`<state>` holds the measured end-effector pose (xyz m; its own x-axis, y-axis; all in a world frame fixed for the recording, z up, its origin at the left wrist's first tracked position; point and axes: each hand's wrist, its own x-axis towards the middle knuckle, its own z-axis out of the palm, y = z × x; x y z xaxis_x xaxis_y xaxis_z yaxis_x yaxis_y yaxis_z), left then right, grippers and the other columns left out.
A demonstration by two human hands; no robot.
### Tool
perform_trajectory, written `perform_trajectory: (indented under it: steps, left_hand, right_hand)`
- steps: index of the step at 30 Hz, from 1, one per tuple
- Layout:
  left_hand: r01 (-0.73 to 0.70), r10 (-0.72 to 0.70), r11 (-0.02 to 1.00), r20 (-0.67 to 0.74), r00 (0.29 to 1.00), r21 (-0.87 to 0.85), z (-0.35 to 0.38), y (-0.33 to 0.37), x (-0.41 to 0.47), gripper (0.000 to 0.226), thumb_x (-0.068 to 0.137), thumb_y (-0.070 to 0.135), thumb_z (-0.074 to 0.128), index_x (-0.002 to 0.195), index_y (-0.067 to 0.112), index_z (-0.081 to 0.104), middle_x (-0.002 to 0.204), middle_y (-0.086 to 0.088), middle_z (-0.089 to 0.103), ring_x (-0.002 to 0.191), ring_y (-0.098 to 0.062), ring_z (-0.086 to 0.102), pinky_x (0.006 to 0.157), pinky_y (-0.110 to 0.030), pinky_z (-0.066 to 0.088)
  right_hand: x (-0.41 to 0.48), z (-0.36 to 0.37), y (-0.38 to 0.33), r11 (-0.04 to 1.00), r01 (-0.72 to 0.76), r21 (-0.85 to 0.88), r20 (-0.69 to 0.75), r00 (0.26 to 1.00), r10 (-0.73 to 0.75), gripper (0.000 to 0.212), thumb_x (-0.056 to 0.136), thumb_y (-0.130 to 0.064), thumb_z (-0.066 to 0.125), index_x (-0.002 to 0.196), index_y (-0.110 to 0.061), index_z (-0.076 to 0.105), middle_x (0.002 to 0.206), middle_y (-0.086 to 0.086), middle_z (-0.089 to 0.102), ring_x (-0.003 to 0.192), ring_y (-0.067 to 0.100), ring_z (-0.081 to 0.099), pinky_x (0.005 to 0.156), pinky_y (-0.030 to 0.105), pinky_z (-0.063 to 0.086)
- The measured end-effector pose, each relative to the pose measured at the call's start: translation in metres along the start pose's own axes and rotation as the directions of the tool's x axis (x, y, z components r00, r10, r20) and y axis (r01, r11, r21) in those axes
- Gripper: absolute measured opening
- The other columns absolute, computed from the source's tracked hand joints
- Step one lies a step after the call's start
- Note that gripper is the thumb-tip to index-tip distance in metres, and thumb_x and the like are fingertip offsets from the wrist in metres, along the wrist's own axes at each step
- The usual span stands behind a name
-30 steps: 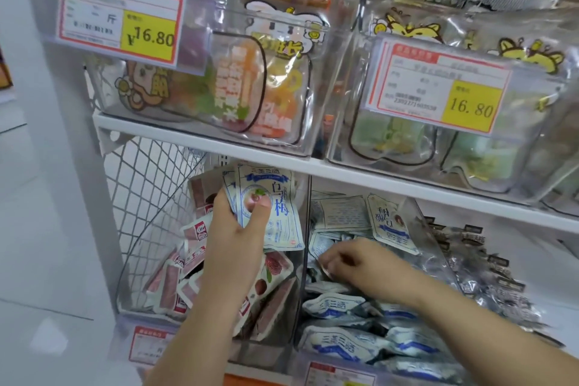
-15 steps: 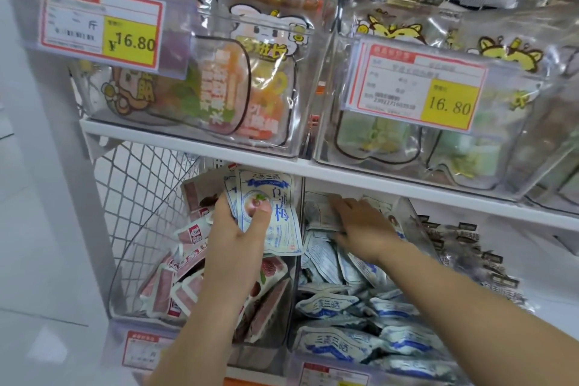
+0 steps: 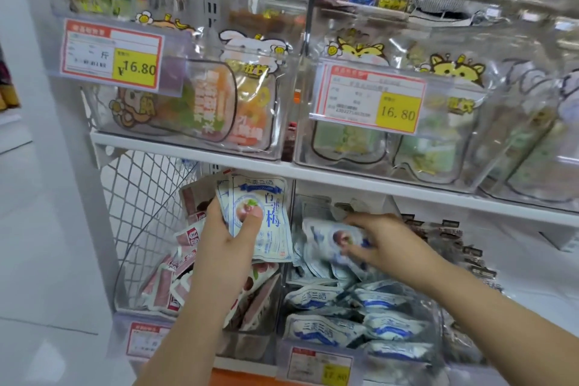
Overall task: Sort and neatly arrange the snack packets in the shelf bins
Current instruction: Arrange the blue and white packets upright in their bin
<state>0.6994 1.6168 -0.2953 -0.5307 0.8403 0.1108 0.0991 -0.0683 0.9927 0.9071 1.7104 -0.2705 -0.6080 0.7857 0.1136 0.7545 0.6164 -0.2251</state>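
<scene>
Head view: holds a fanned stack of white-and-blue packets (image 3: 266, 216) upright in the left hand (image 3: 230, 247), thumb across the front, fingers curled behind, above the red-packet bin (image 3: 131, 307). Reaches the right hand (image 3: 385, 241) palm-down into the neighbouring bin (image 3: 407, 363), fingers gripping one loose packet (image 3: 332, 236) atop the pile.

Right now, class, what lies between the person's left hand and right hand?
Head view: the packet stack held by the left hand, the clear bin walls, then the packet the right hand grips.
</scene>
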Motion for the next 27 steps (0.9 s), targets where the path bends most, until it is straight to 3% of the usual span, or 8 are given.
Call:
perform_trajectory:
  steps: [2, 5, 8, 14, 16, 18, 23, 27]
  left_hand:
    - [0.003, -0.003, 1.0, -0.015, 1.0, 0.007, 0.0, 0.002, -0.004, 0.022, 0.092, 0.035, 0.056, 0.114, 0.037, 0.051, 0.106, 0.02, 0.059, 0.099, -0.006, 0.057, 0.084, -0.031, 0.04]
    - [-0.004, 0.004, 1.0, -0.028, 1.0, 0.018, 0.0, 0.003, -0.011, 0.03, 0.092, 0.034, 0.056, 0.122, 0.031, 0.051, 0.099, 0.016, 0.062, 0.08, -0.011, 0.058, 0.076, -0.035, 0.048]
    - [-0.012, 0.013, 1.0, -0.027, 1.0, 0.027, 0.0, 0.003, -0.014, 0.036, 0.092, 0.034, 0.056, 0.127, 0.029, 0.05, 0.107, 0.011, 0.063, 0.084, -0.009, 0.061, 0.081, -0.038, 0.049]
    - [0.002, -0.002, 1.0, -0.031, 1.0, -0.004, -0.001, 0.004, -0.012, 0.032, 0.09, 0.037, 0.056, 0.122, 0.033, 0.051, 0.113, 0.014, 0.062, 0.101, -0.01, 0.061, 0.095, -0.044, 0.047]
    - [-0.004, 0.004, 1.0, -0.022, 1.0, -0.004, -0.003, 0.003, -0.009, 0.032, 0.091, 0.037, 0.055, 0.123, 0.033, 0.05, 0.112, 0.017, 0.061, 0.102, -0.009, 0.058, 0.091, -0.036, 0.045]
    - [-0.008, 0.008, 1.0, -0.009, 1.0, 0.011, -0.003, 0.002, -0.004, 0.035, 0.092, 0.039, 0.054, 0.127, 0.033, 0.048, 0.114, 0.018, 0.058, 0.103, -0.007, 0.055, 0.086, -0.03, 0.038]
    - [0.04, -0.04, 0.999, -0.016, 0.999, 0.003, -0.002, -0.008, 0.007, 0.037, 0.091, 0.042, 0.055, 0.125, 0.031, 0.049, 0.118, 0.014, 0.059, 0.112, -0.011, 0.056, 0.087, -0.028, 0.044]
    - [0.045, -0.045, 0.999, -0.013, 0.999, -0.013, -0.002, -0.008, 0.008, 0.011, 0.093, 0.036, 0.054, 0.103, 0.039, 0.049, 0.098, 0.028, 0.055, 0.089, 0.015, 0.052, 0.065, -0.008, 0.032]
  right_hand:
    - [-0.004, -0.002, -0.002, 0.998, -0.022, 0.06, 0.118, 0.993, 0.014, 0.032, 0.084, -0.032, 0.068, 0.113, -0.031, 0.055, 0.086, -0.02, 0.058, 0.058, -0.005, 0.055, 0.055, 0.008, 0.041]
    - [0.002, -0.002, -0.006, 0.993, -0.041, 0.113, 0.135, 0.991, 0.025, 0.039, 0.082, -0.029, 0.069, 0.118, -0.027, 0.054, 0.102, -0.005, 0.063, 0.088, 0.01, 0.064, 0.078, 0.027, 0.05]
    - [0.017, 0.008, -0.012, 0.988, -0.036, 0.152, 0.085, 0.996, 0.023, 0.039, 0.083, -0.026, 0.069, 0.121, -0.022, 0.058, 0.115, -0.006, 0.06, 0.104, 0.009, 0.057, 0.077, 0.016, 0.039]
    - [0.031, 0.018, -0.005, 0.982, -0.084, 0.168, 0.299, 0.954, 0.03, 0.041, 0.084, -0.036, 0.068, 0.12, -0.019, 0.06, 0.12, -0.006, 0.059, 0.109, 0.008, 0.053, 0.08, 0.015, 0.035]
    - [0.029, 0.013, -0.002, 0.999, -0.035, 0.035, 0.36, 0.933, 0.021, 0.034, 0.085, -0.03, 0.067, 0.115, -0.016, 0.06, 0.109, -0.005, 0.058, 0.101, 0.011, 0.054, 0.078, 0.02, 0.036]
    - [0.029, 0.011, -0.007, 0.996, 0.056, -0.063, 0.373, 0.927, -0.029, 0.007, 0.087, -0.024, 0.065, 0.088, -0.019, 0.06, 0.083, -0.008, 0.052, 0.075, 0.009, 0.05, 0.063, 0.023, 0.034]
    - [0.048, 0.04, -0.017, 0.983, 0.152, -0.099, 0.434, 0.896, -0.095, 0.036, 0.09, -0.019, 0.061, 0.06, -0.017, 0.04, 0.054, -0.004, 0.033, 0.054, 0.017, 0.033, 0.054, 0.032, 0.026]
    - [0.055, 0.05, -0.008, 0.995, 0.089, -0.035, 0.473, 0.879, -0.062, 0.047, 0.09, -0.018, 0.06, 0.052, -0.024, 0.033, 0.054, -0.008, 0.033, 0.051, 0.007, 0.031, 0.055, 0.025, 0.03]
